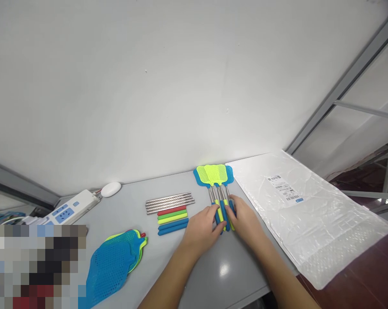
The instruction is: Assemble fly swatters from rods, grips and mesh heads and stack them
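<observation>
Several assembled fly swatters (215,175) with yellow and blue mesh heads lie bunched together on the grey table (168,266), heads toward the wall. Their blue and yellow handles are pressed between my two hands. My left hand (203,228) cups the handles from the left with fingers curled against them. My right hand (245,216) pushes in on them from the right with fingers closed on the handle ends.
Left of the bunch lie metal rods (169,201) and coloured grip sleeves (172,219). A pile of loose swatter heads (115,262) sits at the front left. A power strip (70,209), a white puck (110,189) and a stack of plastic bags (305,210) also lie on the table.
</observation>
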Tool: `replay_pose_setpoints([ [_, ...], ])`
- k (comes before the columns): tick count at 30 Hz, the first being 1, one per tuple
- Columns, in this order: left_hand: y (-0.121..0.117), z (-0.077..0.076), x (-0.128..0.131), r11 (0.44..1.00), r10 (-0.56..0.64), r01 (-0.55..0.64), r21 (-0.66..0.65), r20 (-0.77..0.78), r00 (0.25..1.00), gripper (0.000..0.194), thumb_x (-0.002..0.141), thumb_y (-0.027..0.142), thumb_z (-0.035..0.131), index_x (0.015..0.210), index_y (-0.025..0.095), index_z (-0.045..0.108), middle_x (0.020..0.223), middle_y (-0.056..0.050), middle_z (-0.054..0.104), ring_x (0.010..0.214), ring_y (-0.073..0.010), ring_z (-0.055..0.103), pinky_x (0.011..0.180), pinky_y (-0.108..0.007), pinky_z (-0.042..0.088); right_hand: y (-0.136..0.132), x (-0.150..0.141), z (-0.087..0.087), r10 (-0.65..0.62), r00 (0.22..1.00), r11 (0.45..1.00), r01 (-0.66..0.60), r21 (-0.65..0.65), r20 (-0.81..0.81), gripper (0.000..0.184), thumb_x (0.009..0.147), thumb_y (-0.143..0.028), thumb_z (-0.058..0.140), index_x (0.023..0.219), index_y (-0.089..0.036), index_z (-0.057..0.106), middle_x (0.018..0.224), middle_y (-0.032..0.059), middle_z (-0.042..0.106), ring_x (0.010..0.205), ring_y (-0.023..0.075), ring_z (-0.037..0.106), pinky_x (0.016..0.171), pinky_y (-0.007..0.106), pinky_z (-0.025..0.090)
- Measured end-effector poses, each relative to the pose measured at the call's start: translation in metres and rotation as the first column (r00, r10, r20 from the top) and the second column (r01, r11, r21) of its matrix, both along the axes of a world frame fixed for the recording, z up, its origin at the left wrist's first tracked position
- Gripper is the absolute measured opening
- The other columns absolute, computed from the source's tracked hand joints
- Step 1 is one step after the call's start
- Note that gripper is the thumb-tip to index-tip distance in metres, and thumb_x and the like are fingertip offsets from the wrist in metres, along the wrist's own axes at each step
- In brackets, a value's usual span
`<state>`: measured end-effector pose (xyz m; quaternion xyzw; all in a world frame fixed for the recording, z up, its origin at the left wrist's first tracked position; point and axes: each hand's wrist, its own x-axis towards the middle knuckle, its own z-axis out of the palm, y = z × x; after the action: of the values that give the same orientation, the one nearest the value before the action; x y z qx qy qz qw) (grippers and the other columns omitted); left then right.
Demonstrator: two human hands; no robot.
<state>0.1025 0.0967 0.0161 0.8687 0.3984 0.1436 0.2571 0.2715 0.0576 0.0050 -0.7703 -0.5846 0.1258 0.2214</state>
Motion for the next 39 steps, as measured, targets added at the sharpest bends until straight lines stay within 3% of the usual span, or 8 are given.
replay_pose_setpoints([
  [4, 0.001, -0.003, 0.001, 0.997, 0.073, -0.073, 0.003, 0.009, 0.997, 0.053, 0.093, 0.046, 0.046, 0.141, 0.025, 0.037, 0.128, -0.008, 0.051, 0.104, -0.0227, 0.060, 0.083, -0.032, 0.048, -0.009, 0.000, -0.004, -0.023, 1.000, 1.000, 0.023, 0.005, -0.018, 0.039, 0.097, -0.037, 0.037, 0.129, -0.018, 0.048, 0.105, 0.0093, 0.067, 0.088, 0.0220, 0.065, 0.068, 0.028, 0.041],
  [7, 0.002, -0.005, 0.003, 0.996, 0.086, -0.085, 0.040, -0.015, 0.996, 0.053, 0.094, 0.044, 0.044, 0.143, 0.025, 0.036, 0.138, -0.009, 0.044, 0.109, -0.0238, 0.059, 0.085, -0.034, 0.049, -0.010, -0.002, -0.005, -0.033, 0.999, 0.999, 0.033, 0.008, -0.013, 0.036, 0.096, -0.035, 0.038, 0.126, -0.019, 0.049, 0.096, 0.0072, 0.068, 0.079, 0.0211, 0.063, 0.064, 0.028, 0.038],
  [14, 0.003, -0.009, 0.006, 0.991, 0.048, -0.040, 0.128, -0.059, 0.997, 0.046, 0.095, 0.039, 0.041, 0.139, 0.024, 0.043, 0.145, -0.007, 0.042, 0.124, -0.0247, 0.051, 0.092, -0.036, 0.049, -0.006, -0.006, 0.000, -0.032, 0.999, 0.999, 0.032, 0.013, 0.004, 0.033, 0.094, -0.029, 0.039, 0.121, -0.017, 0.053, 0.088, 0.0063, 0.069, 0.075, 0.0214, 0.062, 0.062, 0.028, 0.032],
  [25, 0.004, -0.007, 0.006, 0.991, 0.045, -0.038, 0.129, -0.058, 0.997, 0.046, 0.096, 0.038, 0.040, 0.139, 0.024, 0.044, 0.146, -0.007, 0.041, 0.122, -0.0240, 0.052, 0.090, -0.035, 0.050, -0.006, -0.007, 0.001, 0.008, 1.000, 0.999, -0.008, 0.035, -0.014, 0.033, 0.094, -0.026, 0.040, 0.121, -0.018, 0.055, 0.105, 0.0074, 0.070, 0.088, 0.0231, 0.064, 0.074, 0.031, 0.036],
  [34, -0.001, 0.005, -0.001, 0.998, 0.047, -0.046, -0.044, 0.026, 0.999, 0.053, 0.092, 0.042, 0.049, 0.142, 0.024, 0.041, 0.147, -0.010, 0.037, 0.123, -0.0253, 0.051, 0.099, -0.036, 0.044, -0.020, -0.001, 0.001, -0.049, 0.989, 0.998, 0.054, 0.034, -0.138, 0.038, 0.099, -0.031, 0.028, 0.129, -0.018, 0.047, 0.098, 0.0075, 0.069, 0.083, 0.0213, 0.064, 0.069, 0.030, 0.043],
  [39, -0.014, 0.011, -0.005, 0.979, 0.049, -0.047, -0.196, 0.002, 0.999, 0.069, 0.084, 0.040, 0.064, 0.145, 0.023, 0.036, 0.123, -0.008, 0.056, 0.114, -0.0248, 0.054, 0.096, -0.035, 0.044, -0.042, 0.006, -0.005, 0.019, 0.970, 0.998, -0.004, 0.063, -0.243, 0.036, 0.100, -0.032, 0.029, 0.127, -0.021, 0.050, 0.093, 0.0054, 0.067, 0.085, 0.0222, 0.061, 0.076, 0.034, 0.046],
])
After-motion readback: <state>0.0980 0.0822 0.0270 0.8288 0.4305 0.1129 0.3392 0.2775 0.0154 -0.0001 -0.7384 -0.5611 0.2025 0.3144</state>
